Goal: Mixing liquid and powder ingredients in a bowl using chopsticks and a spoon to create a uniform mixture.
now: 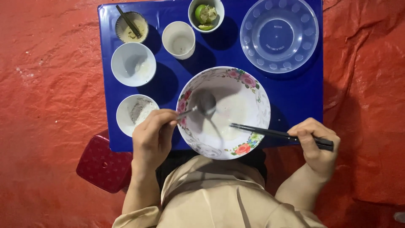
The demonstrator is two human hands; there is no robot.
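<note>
Left hand point(151, 134): grip pinched on a metal spoon point(201, 104), its head inside the floral bowl point(223, 112).
Right hand point(315, 145): grip closed around black chopsticks point(278, 134), tips over the bowl's rim.
Bowl: on the blue desk point(295, 93), near edge.

1. A low blue table point(291, 97) stands on a red tarp floor point(50, 84).
2. On the table sit a floral bowl point(257, 95), a clear plastic bowl point(279, 34), and a white cup point(179, 39).
3. Three small white bowls point(133, 64) and a lime dish point(206, 15) stand along its left and far edges.
4. A red stool point(103, 164) rests on the tarp beside the table.
</note>
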